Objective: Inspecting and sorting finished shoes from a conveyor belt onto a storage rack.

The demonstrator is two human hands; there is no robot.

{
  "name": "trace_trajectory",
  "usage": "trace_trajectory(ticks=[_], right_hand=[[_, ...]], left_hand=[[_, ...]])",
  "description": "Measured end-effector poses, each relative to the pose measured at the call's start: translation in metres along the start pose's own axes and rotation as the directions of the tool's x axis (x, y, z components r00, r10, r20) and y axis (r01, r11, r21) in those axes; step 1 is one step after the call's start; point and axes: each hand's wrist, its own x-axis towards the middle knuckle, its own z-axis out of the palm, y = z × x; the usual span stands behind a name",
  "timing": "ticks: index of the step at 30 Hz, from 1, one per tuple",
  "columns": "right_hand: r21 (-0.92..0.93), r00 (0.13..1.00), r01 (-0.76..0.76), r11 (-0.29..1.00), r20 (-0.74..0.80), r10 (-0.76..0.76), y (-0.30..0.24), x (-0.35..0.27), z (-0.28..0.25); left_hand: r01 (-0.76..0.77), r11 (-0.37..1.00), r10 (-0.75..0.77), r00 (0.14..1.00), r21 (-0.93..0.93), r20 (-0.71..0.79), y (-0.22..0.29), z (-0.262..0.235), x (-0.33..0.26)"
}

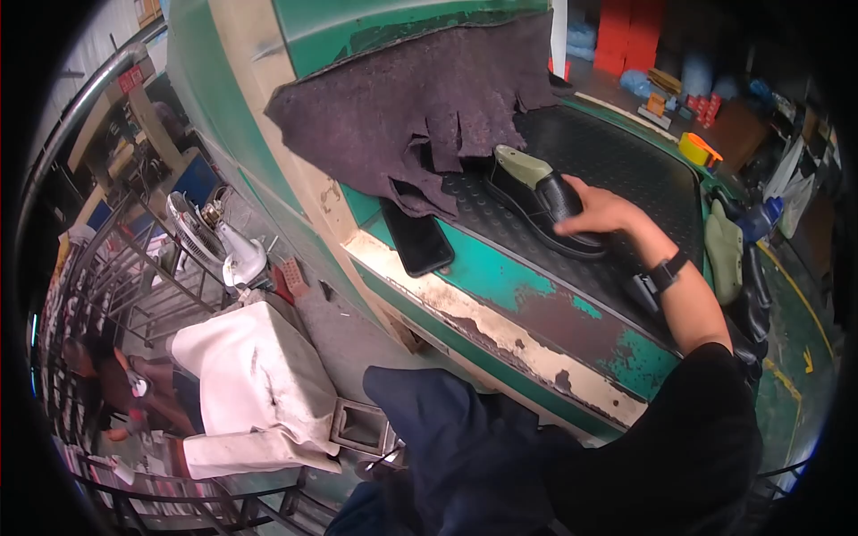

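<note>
My right hand (601,214) reaches in from the right and grips the heel end of a black leather shoe (534,198) with a pale green last (523,166) inside it. The shoe rests on the black studded conveyor belt (617,152), just in front of a ragged dark purple cloth flap (420,107) that hangs over the machine's opening. A black wristwatch (668,271) sits on that wrist, and the sleeve is black. My left hand is out of sight.
A black phone (418,239) lies on the conveyor's worn green frame (509,281). Another shoe on a green last (728,250) and a blue bottle (761,219) sit at the right. A white padded seat (259,375), fan (210,237), metal rack (134,286) and another person (116,384) are left.
</note>
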Motion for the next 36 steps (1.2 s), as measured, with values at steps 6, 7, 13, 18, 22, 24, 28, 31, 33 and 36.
trace_trajectory(ticks=[6,7,13,18,22,24,28,31,33,36], right_hand=[[0.51,0.956,0.012,0.86,-0.258,0.139,-0.026,0.037,0.021],[0.639,0.962,0.062,0.767,-0.243,0.125,-0.022,0.036,0.021],[0.837,0.851,-0.226,-0.498,-0.079,-0.519,-0.154,-0.107,0.033],[0.695,0.806,-0.344,-0.631,-0.126,-0.578,-0.271,-0.147,0.11],[0.671,0.743,-0.552,-0.495,0.126,-0.657,-0.3,-0.156,0.23],[0.618,0.715,-0.647,-0.446,0.29,-0.636,-0.301,-0.157,0.275],[0.597,0.625,-0.759,-0.26,0.554,-0.55,-0.316,-0.154,0.316],[0.504,0.46,-0.855,-0.12,0.633,-0.623,-0.33,-0.134,0.357],[0.477,0.421,-0.875,-0.086,0.661,-0.621,-0.34,-0.126,0.376],[0.458,0.401,-0.887,-0.053,0.71,-0.579,-0.355,-0.126,0.386]], left_hand=[[-0.519,0.801,0.487,0.855,-0.299,-0.18,0.069,0.034,0.096],[-0.555,0.775,0.53,0.831,-0.302,-0.17,0.082,0.046,0.098],[-0.258,0.354,0.733,0.673,-0.899,0.095,0.168,0.106,0.086],[0.133,0.103,0.78,0.605,-0.986,0.163,0.178,0.118,0.062],[-0.065,0.486,0.565,0.784,-0.872,0.257,0.099,0.139,0.04],[0.31,0.231,0.359,0.854,-0.922,0.377,0.079,0.15,0.032],[0.496,0.012,0.195,0.85,-0.868,0.489,0.036,0.168,0.028],[0.613,-0.439,0.161,0.773,-0.658,0.613,0.019,0.18,0.034],[0.598,-0.449,0.129,0.779,-0.664,0.613,0.013,0.182,0.042],[0.567,-0.44,0.055,0.791,-0.697,0.609,0.005,0.178,0.045]])
